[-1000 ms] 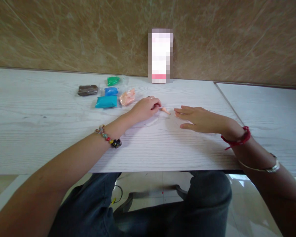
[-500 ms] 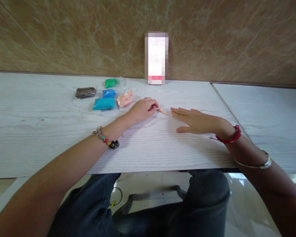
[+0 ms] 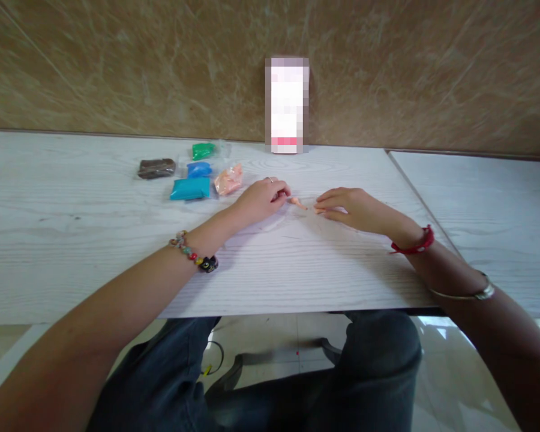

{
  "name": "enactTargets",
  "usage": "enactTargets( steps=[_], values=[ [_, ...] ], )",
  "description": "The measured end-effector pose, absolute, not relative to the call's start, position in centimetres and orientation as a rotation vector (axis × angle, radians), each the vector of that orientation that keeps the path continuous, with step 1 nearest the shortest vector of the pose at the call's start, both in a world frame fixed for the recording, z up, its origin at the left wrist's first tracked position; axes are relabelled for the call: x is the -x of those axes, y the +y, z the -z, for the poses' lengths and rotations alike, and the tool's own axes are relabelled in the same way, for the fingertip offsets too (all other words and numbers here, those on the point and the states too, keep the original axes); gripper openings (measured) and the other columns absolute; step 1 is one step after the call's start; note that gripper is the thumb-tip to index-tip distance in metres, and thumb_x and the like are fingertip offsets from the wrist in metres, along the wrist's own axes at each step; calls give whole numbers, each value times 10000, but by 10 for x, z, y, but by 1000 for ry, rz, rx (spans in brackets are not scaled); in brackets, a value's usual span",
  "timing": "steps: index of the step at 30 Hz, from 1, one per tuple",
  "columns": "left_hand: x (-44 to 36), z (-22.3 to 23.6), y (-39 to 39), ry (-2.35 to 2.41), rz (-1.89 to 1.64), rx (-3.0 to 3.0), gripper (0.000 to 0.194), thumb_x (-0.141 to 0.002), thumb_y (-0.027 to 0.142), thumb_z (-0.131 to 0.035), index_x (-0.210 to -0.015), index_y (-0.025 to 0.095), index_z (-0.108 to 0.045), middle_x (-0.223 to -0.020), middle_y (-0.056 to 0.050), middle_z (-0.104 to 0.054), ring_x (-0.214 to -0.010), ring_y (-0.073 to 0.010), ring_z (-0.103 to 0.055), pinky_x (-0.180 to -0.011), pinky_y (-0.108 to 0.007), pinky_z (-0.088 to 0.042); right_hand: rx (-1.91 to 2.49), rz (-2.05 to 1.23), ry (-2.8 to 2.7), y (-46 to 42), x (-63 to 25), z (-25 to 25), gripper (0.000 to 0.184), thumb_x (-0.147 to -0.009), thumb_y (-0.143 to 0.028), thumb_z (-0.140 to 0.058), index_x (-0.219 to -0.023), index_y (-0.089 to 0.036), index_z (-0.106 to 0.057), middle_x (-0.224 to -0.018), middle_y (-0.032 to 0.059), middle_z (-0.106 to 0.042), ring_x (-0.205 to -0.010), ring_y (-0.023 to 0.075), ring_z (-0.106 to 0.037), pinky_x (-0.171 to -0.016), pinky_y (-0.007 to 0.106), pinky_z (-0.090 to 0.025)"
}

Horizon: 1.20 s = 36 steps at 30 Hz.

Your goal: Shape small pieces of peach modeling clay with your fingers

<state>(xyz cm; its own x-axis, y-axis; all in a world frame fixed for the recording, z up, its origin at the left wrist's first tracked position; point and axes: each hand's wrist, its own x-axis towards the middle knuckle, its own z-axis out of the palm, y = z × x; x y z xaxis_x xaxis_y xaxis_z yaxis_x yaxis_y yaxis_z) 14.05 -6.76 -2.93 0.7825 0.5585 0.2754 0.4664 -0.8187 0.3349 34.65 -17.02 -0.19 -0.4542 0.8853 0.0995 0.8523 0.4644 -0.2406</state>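
Observation:
On the white wood-grain table, my left hand [image 3: 263,200] rests with its fingers curled together; whatever they may hold is hidden. Right beside those fingertips lies a small, thin peach clay piece [image 3: 298,203], tapering to the right. My right hand [image 3: 353,209] comes in from the other side, fingers bent and thumb drawn in. Between its fingertips and thumb shows a second small lump of peach clay [image 3: 318,210], pinched close to the tabletop. A gap separates the two hands.
Left of my hands lie bags of peach clay [image 3: 228,179], turquoise clay [image 3: 190,189], blue clay [image 3: 199,170], green clay [image 3: 203,150] and brown clay [image 3: 156,168]. A blurred phone-like screen [image 3: 287,105] leans on the marble-patterned wall [image 3: 117,72]. A seam [image 3: 420,195] crosses the table at right.
My right hand was flat with its fingers stretched over the table; now its fingers bend and the thumb closes in on the small clay lump. My left hand has stayed put.

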Motion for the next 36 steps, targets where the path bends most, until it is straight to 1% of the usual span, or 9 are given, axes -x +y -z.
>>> enactTargets(
  steps=[2,5,10,16,22,28,31,33,36],
  values=[
    [-141,29,-68,805,-531,-2727,206,-817,173,-441,-881,125,-630,-834,-62,-630,-770,-153,-543,-688,-256,-393,1531,-229,-2380,-167,-343,4,202,-821,-215,-507,-882,-164,-693,-929,69,-686,-873,170,-614,-800,302,-465],
    [-141,28,-69,801,-527,-2730,203,-822,178,-442,-867,124,-633,-816,-64,-630,-757,-155,-543,-682,-259,-390,1555,-262,-2277,-164,-339,9,143,-778,-190,-548,-811,-156,-682,-795,48,-670,-735,147,-598,-698,270,-453],
    [-141,27,-70,801,-528,-2720,201,-829,193,-443,-870,136,-631,-855,-62,-641,-780,-152,-551,-704,-259,-396,1528,-226,-2181,-164,-338,11,237,-779,-164,-511,-952,-172,-673,-805,44,-668,-680,131,-572,-645,249,-423],
    [-141,28,-68,798,-525,-2731,209,-821,176,-436,-878,139,-633,-869,-60,-643,-802,-157,-556,-725,-264,-401,1533,-313,-2095,-162,-340,10,242,-822,-208,-454,-852,-158,-689,-722,24,-668,-581,113,-556,-575,235,-404],
    [-142,27,-70,820,-522,-2721,203,-818,166,-443,-869,125,-635,-845,-65,-638,-766,-152,-547,-694,-255,-392,1577,-172,-2177,-155,-337,18,183,-799,-165,-510,-738,-154,-682,-749,43,-677,-702,135,-595,-673,240,-418],
    [-142,26,-71,825,-510,-2729,195,-813,161,-451,-873,127,-633,-827,-59,-628,-762,-151,-540,-691,-253,-388,1578,-90,-2196,-153,-335,24,169,-797,-167,-542,-716,-137,-688,-724,55,-667,-689,141,-596,-661,246,-427],
    [-141,27,-70,836,-501,-2733,201,-813,159,-446,-877,129,-633,-841,-62,-633,-771,-152,-543,-690,-252,-388,1564,-105,-2234,-158,-342,18,183,-807,-172,-530,-764,-169,-708,-771,42,-692,-725,149,-617,-675,255,-442],
    [-140,27,-70,833,-503,-2729,206,-816,161,-441,-880,127,-634,-859,-67,-641,-782,-154,-550,-694,-253,-389,1506,-142,-2355,-162,-347,12,188,-817,-193,-527,-848,-195,-713,-843,36,-703,-778,157,-629,-700,263,-452],
    [-140,27,-70,820,-516,-2725,213,-820,167,-440,-891,124,-636,-878,-72,-649,-802,-160,-557,-703,-255,-390,1406,-140,-2524,-165,-352,6,206,-832,-197,-518,-924,-173,-701,-879,57,-697,-790,162,-626,-707,267,-452]
  ],
)
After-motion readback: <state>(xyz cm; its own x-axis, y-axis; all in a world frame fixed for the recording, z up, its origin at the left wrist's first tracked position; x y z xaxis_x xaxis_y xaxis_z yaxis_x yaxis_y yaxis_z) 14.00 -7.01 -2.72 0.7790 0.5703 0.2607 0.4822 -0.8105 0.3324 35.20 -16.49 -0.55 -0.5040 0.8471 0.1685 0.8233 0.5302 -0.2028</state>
